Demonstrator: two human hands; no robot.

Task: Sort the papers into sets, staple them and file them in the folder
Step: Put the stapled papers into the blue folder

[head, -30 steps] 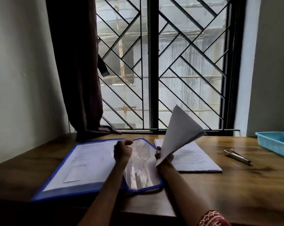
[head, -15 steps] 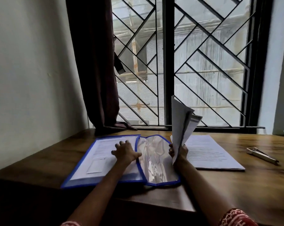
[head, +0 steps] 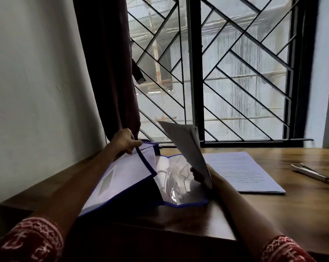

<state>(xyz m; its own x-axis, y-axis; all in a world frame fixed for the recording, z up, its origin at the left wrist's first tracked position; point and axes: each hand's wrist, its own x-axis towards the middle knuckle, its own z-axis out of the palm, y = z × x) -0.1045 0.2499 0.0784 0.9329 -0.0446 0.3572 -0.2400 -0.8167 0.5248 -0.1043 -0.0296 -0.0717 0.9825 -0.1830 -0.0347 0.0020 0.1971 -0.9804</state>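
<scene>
On desk: blue-edged folder (head: 133, 178) | left hand (head: 125, 141) grips lifted cover | right hand (head: 201, 175) pinches tilted papers (head: 186, 146)

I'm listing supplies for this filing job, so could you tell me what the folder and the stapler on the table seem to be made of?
The folder looks like thin translucent plastic with blue edging: its glossy inner flap mirrors the window and bends in the left hand. The stapler looks like metal, slim and silvery with a dull sheen, though it is blurred.
</scene>
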